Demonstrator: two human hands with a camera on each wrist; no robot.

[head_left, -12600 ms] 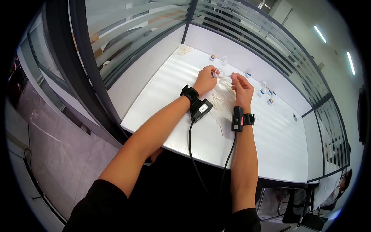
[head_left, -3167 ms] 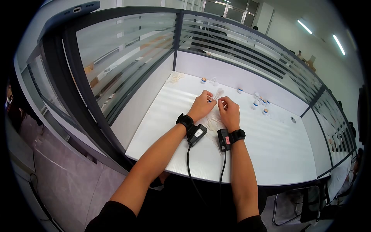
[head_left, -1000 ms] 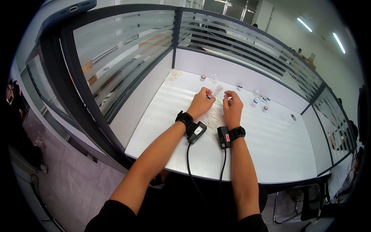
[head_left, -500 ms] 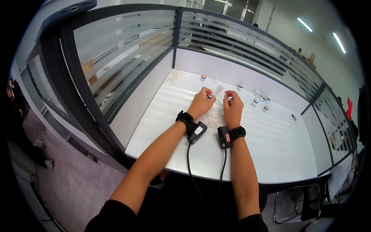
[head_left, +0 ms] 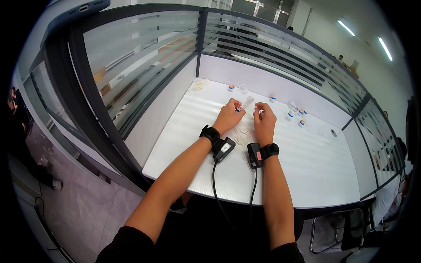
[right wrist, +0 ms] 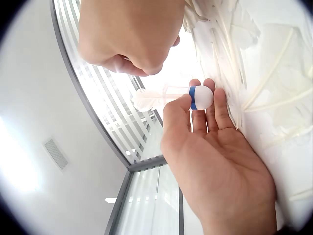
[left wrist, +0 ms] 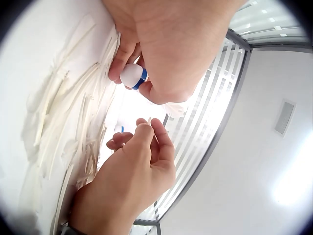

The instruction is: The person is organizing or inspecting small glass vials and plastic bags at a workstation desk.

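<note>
My left hand (head_left: 228, 118) grips a small capsule with a white rounded end (right wrist: 204, 97) and a blue ring (right wrist: 192, 97). From its clear part a pale feathery tuft (right wrist: 145, 99) points away from the palm. Just to the right is my right hand (head_left: 265, 123), apart from the capsule, its fingers bent. In the left wrist view the right hand (left wrist: 129, 169) pinches a thin white piece (left wrist: 149, 120) between thumb and fingertip. Beneath both hands, long pale strips (left wrist: 78, 112) lie spread on the white table (head_left: 315, 162).
Several small blue-and-white capsules (head_left: 301, 123) stand towards the back right, with another capsule (head_left: 231, 88) at the back left. Pale scraps (head_left: 200, 84) lie in the left back corner. Low partitions (head_left: 263, 76) enclose the table; cables hang from both wrist cameras.
Since the earliest frame, the strip stretched between my hands is gone from there and a tuft shows at the capsule. Over the last three seconds my right hand has moved slightly right, then stayed still.
</note>
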